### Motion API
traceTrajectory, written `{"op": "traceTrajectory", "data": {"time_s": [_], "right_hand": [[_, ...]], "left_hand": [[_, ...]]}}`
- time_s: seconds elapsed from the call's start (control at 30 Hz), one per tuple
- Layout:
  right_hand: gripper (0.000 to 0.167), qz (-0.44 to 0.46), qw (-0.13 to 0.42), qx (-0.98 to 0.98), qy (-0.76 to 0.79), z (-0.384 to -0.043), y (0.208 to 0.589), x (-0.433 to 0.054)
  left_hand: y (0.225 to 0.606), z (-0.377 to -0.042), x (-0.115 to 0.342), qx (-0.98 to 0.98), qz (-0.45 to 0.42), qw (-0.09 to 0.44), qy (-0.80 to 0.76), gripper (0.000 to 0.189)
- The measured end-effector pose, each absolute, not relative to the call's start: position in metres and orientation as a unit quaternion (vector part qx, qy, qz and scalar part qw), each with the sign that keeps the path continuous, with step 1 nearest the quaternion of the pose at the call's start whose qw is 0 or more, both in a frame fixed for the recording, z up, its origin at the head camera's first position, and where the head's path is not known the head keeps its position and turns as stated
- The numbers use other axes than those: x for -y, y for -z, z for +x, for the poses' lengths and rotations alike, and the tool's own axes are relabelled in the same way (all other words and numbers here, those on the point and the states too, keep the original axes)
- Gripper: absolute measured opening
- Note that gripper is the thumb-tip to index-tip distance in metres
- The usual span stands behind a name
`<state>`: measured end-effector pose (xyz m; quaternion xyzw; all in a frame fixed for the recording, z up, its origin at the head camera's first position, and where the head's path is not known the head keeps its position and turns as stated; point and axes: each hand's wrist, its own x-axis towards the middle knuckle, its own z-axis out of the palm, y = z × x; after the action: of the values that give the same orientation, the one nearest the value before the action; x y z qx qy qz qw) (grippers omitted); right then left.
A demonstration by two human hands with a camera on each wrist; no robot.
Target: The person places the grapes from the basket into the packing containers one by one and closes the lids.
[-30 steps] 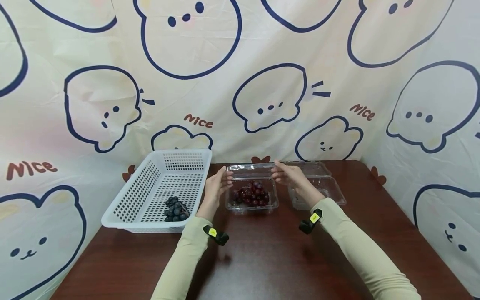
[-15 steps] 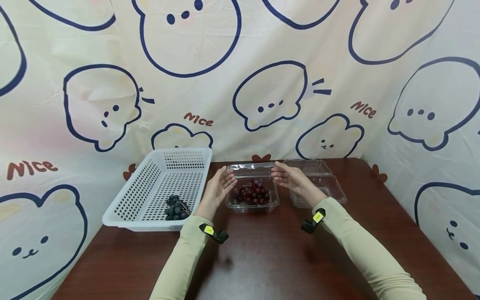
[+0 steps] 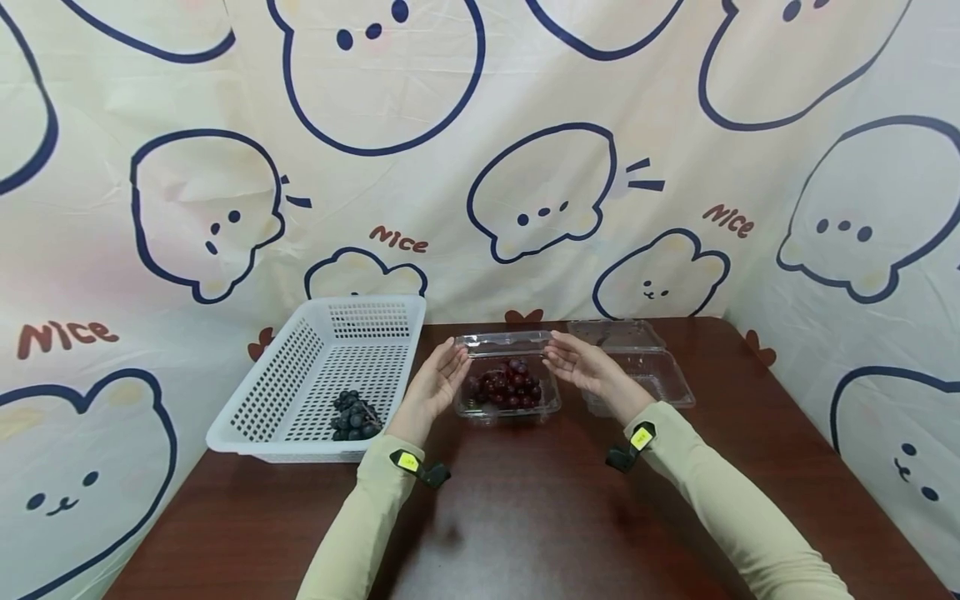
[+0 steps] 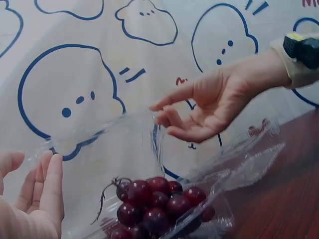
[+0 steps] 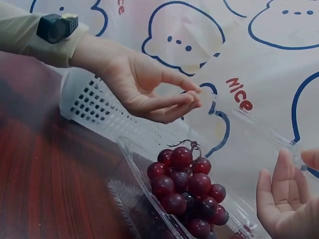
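The left hand [image 3: 433, 385] pinches the left corner of a clear plastic lid [image 3: 504, 343] between thumb and fingers; the right hand [image 3: 592, 371] pinches the right corner in the same manner. The lid is raised — its free edge spans the gap between the two hands, above the container body. The clear container [image 3: 510, 414] rests on the desk [image 3: 525, 517], centred between the forearms. A bunch of red grapes [image 3: 506, 385] lies inside it, below the lid; both wrist views show a thin stem projecting from the bunch.

Just right of this unit, partly hidden by the right hand, a second container [image 3: 660, 379] of clear plastic rests on the desk with its cover [image 3: 618, 333] folded back toward the rear. Left of the left hand, a white perforated basket [image 3: 322, 358] holds dark grapes [image 3: 354, 415] in its near right corner. Each wrist carries a black strap with a yellow label — left strap [image 3: 420, 467], right strap [image 3: 632, 446] — over a pale green sleeve [image 3: 742, 492]. Behind the dark red-brown desk, a cream fabric backdrop [image 3: 540, 83] bears blue-outlined cartoon figures and the printed word "Nice".
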<state>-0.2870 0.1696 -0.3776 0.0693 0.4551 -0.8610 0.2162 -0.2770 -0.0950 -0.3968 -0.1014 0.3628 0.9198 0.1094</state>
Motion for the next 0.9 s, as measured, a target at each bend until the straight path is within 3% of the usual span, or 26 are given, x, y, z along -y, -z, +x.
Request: {"op": "traceTrajectory", "data": {"time_s": [0.9], "right_hand": [[0.016, 0.037, 0.219, -0.464, 0.857, -0.275, 0.387, -0.167]], "left_hand": [[0.406, -0.270, 0.099, -0.410, -0.096, 0.101, -0.901, 0.016]]}}
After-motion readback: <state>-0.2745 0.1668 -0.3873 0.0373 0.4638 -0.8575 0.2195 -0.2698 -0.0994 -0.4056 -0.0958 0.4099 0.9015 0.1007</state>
